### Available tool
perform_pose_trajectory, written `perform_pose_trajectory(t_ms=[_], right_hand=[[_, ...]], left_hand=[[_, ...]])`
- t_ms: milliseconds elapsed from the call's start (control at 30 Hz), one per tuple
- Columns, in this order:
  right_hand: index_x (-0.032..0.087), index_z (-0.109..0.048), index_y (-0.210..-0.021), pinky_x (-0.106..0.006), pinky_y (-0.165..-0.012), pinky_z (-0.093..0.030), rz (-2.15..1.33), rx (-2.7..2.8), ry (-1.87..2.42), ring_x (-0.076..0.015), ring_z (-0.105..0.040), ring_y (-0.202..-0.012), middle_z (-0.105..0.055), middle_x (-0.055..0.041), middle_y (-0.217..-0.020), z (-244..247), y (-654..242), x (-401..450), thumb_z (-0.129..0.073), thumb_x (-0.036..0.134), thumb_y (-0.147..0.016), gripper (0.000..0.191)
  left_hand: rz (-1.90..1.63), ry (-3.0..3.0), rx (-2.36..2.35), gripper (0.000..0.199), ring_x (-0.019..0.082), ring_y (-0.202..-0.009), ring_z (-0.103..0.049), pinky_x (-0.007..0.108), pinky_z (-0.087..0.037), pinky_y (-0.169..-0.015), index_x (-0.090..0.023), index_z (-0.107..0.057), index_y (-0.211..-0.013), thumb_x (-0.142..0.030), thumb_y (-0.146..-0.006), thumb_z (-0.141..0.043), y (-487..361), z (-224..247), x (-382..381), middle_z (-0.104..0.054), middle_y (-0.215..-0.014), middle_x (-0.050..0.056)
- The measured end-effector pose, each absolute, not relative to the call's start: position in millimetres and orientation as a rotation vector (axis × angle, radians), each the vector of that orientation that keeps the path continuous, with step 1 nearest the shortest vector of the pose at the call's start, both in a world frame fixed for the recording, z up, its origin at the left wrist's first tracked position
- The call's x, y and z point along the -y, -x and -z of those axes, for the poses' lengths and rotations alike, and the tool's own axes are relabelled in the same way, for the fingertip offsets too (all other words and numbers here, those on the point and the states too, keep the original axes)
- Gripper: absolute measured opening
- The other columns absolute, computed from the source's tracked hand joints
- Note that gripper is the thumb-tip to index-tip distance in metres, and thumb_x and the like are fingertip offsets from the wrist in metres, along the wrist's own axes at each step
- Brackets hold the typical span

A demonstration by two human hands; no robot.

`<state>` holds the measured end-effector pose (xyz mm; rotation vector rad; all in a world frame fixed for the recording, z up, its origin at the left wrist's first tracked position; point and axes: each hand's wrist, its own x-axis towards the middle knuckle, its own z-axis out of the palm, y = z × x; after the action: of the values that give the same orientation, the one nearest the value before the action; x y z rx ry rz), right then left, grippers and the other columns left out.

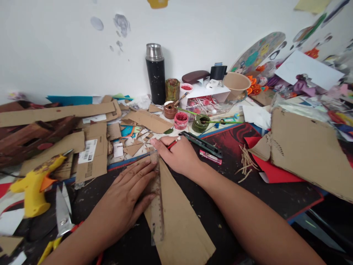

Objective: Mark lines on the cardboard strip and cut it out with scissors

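My left hand [132, 189] lies flat with fingers stretched out, pressing a clear ruler [157, 217] against a long piece of brown cardboard [182, 221]. The cardboard widens toward me. At the ruler's far end, my right hand [176, 154] is closed around a red and dark pencil [173, 142]; its tip is hidden by the hand. Just beyond the right hand lies a dark green utility knife [202, 144], with a small pink packet [210, 157] beside it. Scissors [64, 213] with yellow and red handles are left of my left forearm, which partly covers them.
A yellow glue gun [37, 186] lies at the left, near cardboard scraps [92, 154]. Open paint jars [181, 120] and a black thermos [156, 75] stand at the back. Cardboard [306, 143], red paper [281, 171] and twine [247, 162] occupy the right side.
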<state>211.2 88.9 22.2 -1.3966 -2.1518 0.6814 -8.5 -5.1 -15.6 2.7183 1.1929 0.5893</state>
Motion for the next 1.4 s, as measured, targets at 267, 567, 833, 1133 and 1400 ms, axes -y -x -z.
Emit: perform_pose_trajectory(t_ms=[267, 567, 833, 1133, 1400], right_hand=[[0.02, -0.05, -0.067, -0.031, -0.065, -0.028, -0.68, 2.181, 1.367, -0.014, -0.046, -0.065, -0.05, 0.0023, -0.063, -23.1, -210.6, -86.9, -0.053, 0.043, -0.116, 0.054], [0.02, -0.053, -0.067, -0.032, -0.063, -0.025, -0.688, 2.137, 1.357, -0.0141, -0.041, -0.063, -0.046, 0.003, -0.061, -23.2, -212.9, -88.8, -0.051, 0.049, -0.116, 0.057], [0.019, -0.058, -0.067, -0.031, -0.063, -0.026, -0.729, 2.089, 1.321, -0.014, -0.043, -0.064, -0.049, 0.0026, -0.062, -20.5, -213.3, -89.0, -0.053, 0.051, -0.115, 0.058], [0.02, -0.056, -0.066, -0.031, -0.064, -0.027, -0.758, 2.076, 1.312, -0.0137, -0.044, -0.064, -0.051, 0.0026, -0.062, -20.4, -213.5, -89.0, -0.053, 0.051, -0.115, 0.058], [0.02, -0.057, -0.066, -0.031, -0.064, -0.028, -0.756, 2.104, 1.33, -0.0145, -0.046, -0.065, -0.053, 0.0016, -0.063, -24.9, -213.4, -87.5, -0.053, 0.051, -0.115, 0.059]], left_hand=[[-0.586, -2.723, -1.183, 0.044, 0.033, -0.157, -0.053, 0.051, -0.048, -0.125, -0.018, -0.062, -0.149, -0.039, -0.11, -0.058, 7.8, 13.7, 4.1, -0.062, -0.164, 0.014], [-0.584, -2.706, -1.193, 0.045, 0.031, -0.158, -0.051, 0.051, -0.046, -0.127, -0.019, -0.059, -0.152, -0.038, -0.111, -0.058, 7.7, 13.5, 5.3, -0.061, -0.165, 0.014], [-0.577, -2.721, -1.185, 0.043, 0.031, -0.158, -0.051, 0.051, -0.046, -0.126, -0.018, -0.059, -0.15, -0.037, -0.111, -0.057, 7.0, 13.1, 4.9, -0.061, -0.165, 0.014], [-0.581, -2.696, -1.194, 0.042, 0.031, -0.157, -0.052, 0.051, -0.046, -0.127, -0.019, -0.061, -0.149, -0.038, -0.112, -0.057, 6.1, 11.9, 4.5, -0.062, -0.165, 0.013], [-0.543, -2.69, -1.191, 0.045, 0.032, -0.158, -0.05, 0.054, -0.046, -0.127, -0.019, -0.058, -0.151, -0.04, -0.112, -0.056, 7.0, 12.2, 4.5, -0.06, -0.166, 0.015]])
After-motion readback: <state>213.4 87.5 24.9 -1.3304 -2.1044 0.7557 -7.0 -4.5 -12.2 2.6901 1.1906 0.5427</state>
